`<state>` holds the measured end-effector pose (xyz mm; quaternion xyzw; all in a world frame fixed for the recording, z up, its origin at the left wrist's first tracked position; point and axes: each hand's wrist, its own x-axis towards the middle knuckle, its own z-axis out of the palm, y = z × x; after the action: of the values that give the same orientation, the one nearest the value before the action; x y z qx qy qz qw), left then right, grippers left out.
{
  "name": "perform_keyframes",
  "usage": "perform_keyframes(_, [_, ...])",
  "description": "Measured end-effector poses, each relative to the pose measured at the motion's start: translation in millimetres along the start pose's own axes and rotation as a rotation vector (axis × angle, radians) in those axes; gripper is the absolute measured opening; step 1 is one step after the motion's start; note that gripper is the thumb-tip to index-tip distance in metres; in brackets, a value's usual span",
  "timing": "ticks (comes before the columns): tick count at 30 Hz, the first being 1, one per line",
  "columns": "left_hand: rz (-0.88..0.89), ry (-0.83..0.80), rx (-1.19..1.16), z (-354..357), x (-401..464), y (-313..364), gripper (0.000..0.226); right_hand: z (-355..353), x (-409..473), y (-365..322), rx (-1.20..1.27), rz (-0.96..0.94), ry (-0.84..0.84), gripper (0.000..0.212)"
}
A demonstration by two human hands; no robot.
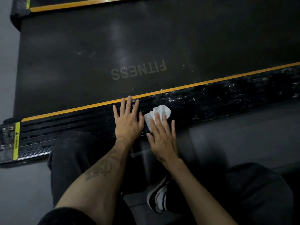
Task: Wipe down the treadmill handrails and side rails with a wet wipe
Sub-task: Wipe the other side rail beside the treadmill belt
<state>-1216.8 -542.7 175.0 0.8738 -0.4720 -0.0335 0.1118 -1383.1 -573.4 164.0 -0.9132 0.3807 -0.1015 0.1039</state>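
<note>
Flat right hand [163, 137] on wet wipe [158, 113]

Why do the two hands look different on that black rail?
The right hand presses a white wipe onto the side rail; the left hand lies bare on the rail with nothing under it. The left hand's fingers reach up to the yellow stripe; the right hand sits lower, nearer the rail's outer edge. The left forearm shows a tattoo; the right shows none. Both hands are flat with straight fingers.
</note>
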Motion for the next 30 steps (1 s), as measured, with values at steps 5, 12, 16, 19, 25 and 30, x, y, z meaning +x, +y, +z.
perform_keyframes(5, [0.001,-0.006,0.010,-1.5,0.5,0.9,0.061,-11.7,9.2,28.1,-0.020,0.116,0.015,0.060])
perform_keyframes(12, [-0.003,-0.011,0.011,-1.6,0.6,1.0,0.057,-3.0,10.6,14.3,-0.038,-0.106,0.004,0.059])
perform_keyframes(16, [-0.009,-0.032,0.012,-2.1,1.0,1.4,0.057,-10.1,16.0,28.0,-0.057,0.126,0.043,0.059])
perform_keyframes(19, [-0.012,-0.041,0.016,-2.6,1.5,1.4,0.058,-5.2,16.8,2.4,-0.007,0.159,0.057,0.062])
perform_keyframes(25, [-0.013,-0.017,0.004,-1.4,1.7,1.4,0.057,-8.7,18.7,25.9,-0.042,-0.007,0.008,0.056])
perform_keyframes(30, [-0.013,-0.028,0.005,0.1,2.2,1.1,0.057,-6.8,26.3,8.2,0.006,0.191,0.048,0.060])
